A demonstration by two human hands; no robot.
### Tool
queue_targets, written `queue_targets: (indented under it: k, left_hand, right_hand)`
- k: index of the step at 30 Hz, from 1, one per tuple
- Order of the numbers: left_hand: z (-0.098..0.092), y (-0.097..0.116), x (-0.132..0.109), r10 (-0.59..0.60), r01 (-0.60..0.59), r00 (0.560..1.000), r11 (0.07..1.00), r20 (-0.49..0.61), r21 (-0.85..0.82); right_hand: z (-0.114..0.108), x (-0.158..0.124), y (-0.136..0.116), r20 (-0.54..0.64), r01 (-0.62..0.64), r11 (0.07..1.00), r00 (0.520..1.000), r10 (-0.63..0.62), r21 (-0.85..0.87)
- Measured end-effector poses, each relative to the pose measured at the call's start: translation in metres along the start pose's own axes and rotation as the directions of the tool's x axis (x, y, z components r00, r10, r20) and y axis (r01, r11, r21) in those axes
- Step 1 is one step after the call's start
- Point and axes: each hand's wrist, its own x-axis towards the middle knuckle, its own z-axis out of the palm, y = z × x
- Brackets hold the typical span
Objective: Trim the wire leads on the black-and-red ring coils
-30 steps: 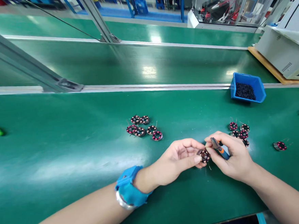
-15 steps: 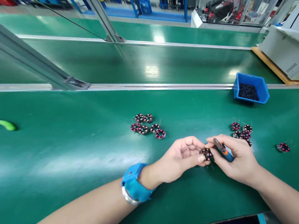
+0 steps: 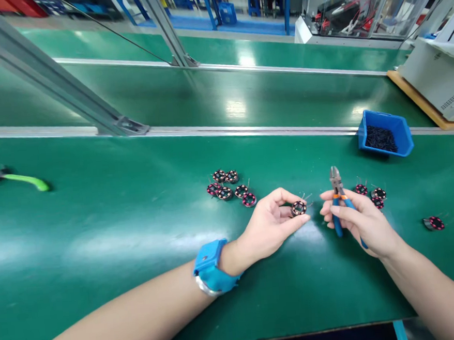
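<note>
Between thumb and fingers, my left hand (image 3: 267, 221) grips a small round wound coil (image 3: 298, 208), dark with copper-coloured dots round its ring. Thin wire leads stick out from the coil to the right. My right hand (image 3: 365, 222) holds diagonal cutting pliers (image 3: 338, 196) with blue and orange handles, jaws pointing up and away from me. A short gap separates the pliers from the coil. Just behind my right hand lies a small group of similar coils (image 3: 377, 202), partly hidden by it. Another group of coils (image 3: 224, 193) rests left of my left hand.
A blue bin (image 3: 405, 139) of small black pieces stands at the back right. One single coil (image 3: 434, 223) lies far right. Green-handled pliers (image 3: 27, 180) lie at the far left. A metal rail (image 3: 247, 131) runs along the back of the green table (image 3: 122, 291).
My hands have moved apart. The left one turned the coil so its leads point right, and the right one swung the pliers upright in its grip. The view shifted slightly.
</note>
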Motion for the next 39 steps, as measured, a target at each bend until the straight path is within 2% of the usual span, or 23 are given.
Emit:
queue_targets:
  k: [3, 5, 7, 10, 14, 20, 23, 26, 29, 32, 34, 37, 39]
  left_hand:
    - [0.002, -0.003, -0.001, 0.007, 0.0, 0.997, 0.996, -0.074, 0.091]
    - [0.004, -0.002, -0.002, -0.021, 0.031, 0.997, 0.992, -0.08, 0.12]
    - [0.006, -0.001, -0.003, -0.033, 0.044, 0.997, 0.987, -0.07, 0.157]
    - [0.011, 0.002, -0.005, -0.003, 0.017, 0.998, 0.973, -0.061, 0.23]
    - [0.015, 0.004, -0.009, 0.049, -0.044, 0.999, 0.96, -0.012, 0.278]
    - [0.013, 0.001, -0.012, 0.124, -0.131, 0.991, 0.944, 0.041, 0.303]
    - [0.013, 0.0, -0.013, 0.134, -0.147, 0.989, 0.943, 0.064, 0.299]
    - [0.015, -0.001, -0.016, 0.112, -0.136, 0.989, 0.941, 0.093, 0.311]
    - [0.015, -0.001, -0.02, 0.051, -0.105, 0.985, 0.935, 0.164, 0.339]
    - [0.015, -0.001, -0.022, 0.027, -0.111, 0.969, 0.937, 0.247, 0.331]
    - [0.014, 0.0, -0.021, 0.042, -0.12, 0.968, 0.943, 0.246, 0.311]
    - [0.013, 0.001, -0.02, 0.053, -0.114, 0.977, 0.949, 0.207, 0.294]
    - [0.012, 0.001, -0.02, 0.05, -0.111, 0.978, 0.947, 0.204, 0.302]
  right_hand:
    - [0.003, -0.001, 0.001, 0.055, -0.132, 0.99, 0.99, 0.129, 0.046]
    - [0.005, -0.002, 0.001, 0.045, -0.144, 0.99, 0.989, 0.143, 0.005]
    - [0.009, -0.003, 0.0, 0.016, -0.104, 0.991, 0.994, 0.106, -0.081]
    - [0.019, -0.003, -0.001, -0.035, 0.023, 0.98, 0.999, -0.031, -0.198]
    - [0.027, 0.003, 0.001, -0.069, 0.13, 0.955, 0.986, -0.154, -0.266]
    - [0.014, 0.013, -0.003, -0.22, 0.177, 0.968, 0.952, -0.215, -0.179]
    - [0.015, 0.008, -0.007, -0.087, 0.118, 0.976, 0.987, -0.136, -0.183]
    - [0.023, 0.003, -0.009, 0.031, 0.108, 0.971, 0.994, -0.104, -0.213]
    - [0.028, 0.005, -0.01, 0.056, 0.166, 0.963, 0.986, -0.157, -0.21]
    - [0.022, 0.011, -0.013, 0.021, 0.185, 0.961, 0.983, -0.185, -0.204]
    - [0.014, 0.013, -0.014, 0.019, 0.139, 0.972, 0.99, -0.138, -0.188]
    - [0.008, 0.009, -0.015, 0.114, 0.024, 0.984, 0.993, -0.004, -0.174]
    - [0.01, 0.006, -0.015, 0.167, 0.01, 0.986, 0.986, 0.018, -0.165]
